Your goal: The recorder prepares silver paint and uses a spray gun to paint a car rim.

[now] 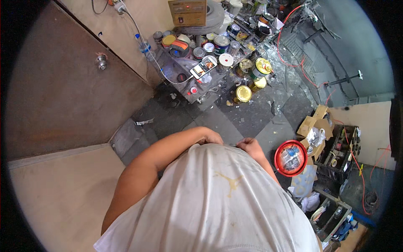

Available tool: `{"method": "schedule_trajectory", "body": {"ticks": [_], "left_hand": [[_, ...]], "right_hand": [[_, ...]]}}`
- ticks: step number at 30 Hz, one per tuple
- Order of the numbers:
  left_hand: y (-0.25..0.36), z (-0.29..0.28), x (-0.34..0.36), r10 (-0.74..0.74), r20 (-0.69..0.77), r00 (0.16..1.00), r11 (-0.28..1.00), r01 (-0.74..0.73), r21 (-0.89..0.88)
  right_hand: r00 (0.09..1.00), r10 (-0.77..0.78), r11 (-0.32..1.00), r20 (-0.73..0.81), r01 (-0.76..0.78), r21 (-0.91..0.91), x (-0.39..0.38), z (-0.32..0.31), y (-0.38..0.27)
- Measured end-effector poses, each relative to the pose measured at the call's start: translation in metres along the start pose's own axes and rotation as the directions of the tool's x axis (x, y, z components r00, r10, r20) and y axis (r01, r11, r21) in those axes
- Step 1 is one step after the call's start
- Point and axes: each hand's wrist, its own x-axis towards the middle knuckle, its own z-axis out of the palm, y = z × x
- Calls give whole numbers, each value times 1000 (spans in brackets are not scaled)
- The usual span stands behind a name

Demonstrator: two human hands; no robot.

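My left hand (212,137) is at the front of my white shirt (201,189), by its far edge. Its fingers curl down behind the cloth and are mostly hidden. A short gap to the right, my right hand (250,147) has its fingers bent together beside the same shirt edge. Whatever they pinch, if anything, is too small or hidden to make out. The shirt covers the lower middle of the head view and bears a yellowish mark.
Paint cans (242,94) stand on the dark tiled floor ahead. A low table (191,94) holds more cans and a phone (203,67) on a white cable. At right are a red round tub (290,158), cardboard box (321,122) and crates (336,166). A brown door (63,84) stands left.
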Motion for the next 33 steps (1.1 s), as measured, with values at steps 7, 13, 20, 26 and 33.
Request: {"method": "schedule_trajectory", "body": {"ticks": [7,13,20,26,33], "left_hand": [[24,31,-8,342,-158,926,615,-93,783],[-2,36,9,496,-282,821,615,-103,781],[-7,49,-1,546,-357,758,599,-55,799],[-16,34,-10,446,-240,862,739,-203,643],[-17,32,3,484,-244,841,700,-204,685]], "right_hand": [[939,116,970,324,-37,-238,6,6,24],[855,73,996,514,-41,-74,20,9,41],[836,17,991,549,-86,99,18,21,28],[957,-35,999,288,25,39,0,35,34],[968,-55,964,243,-11,264,-7,37,38]]}}
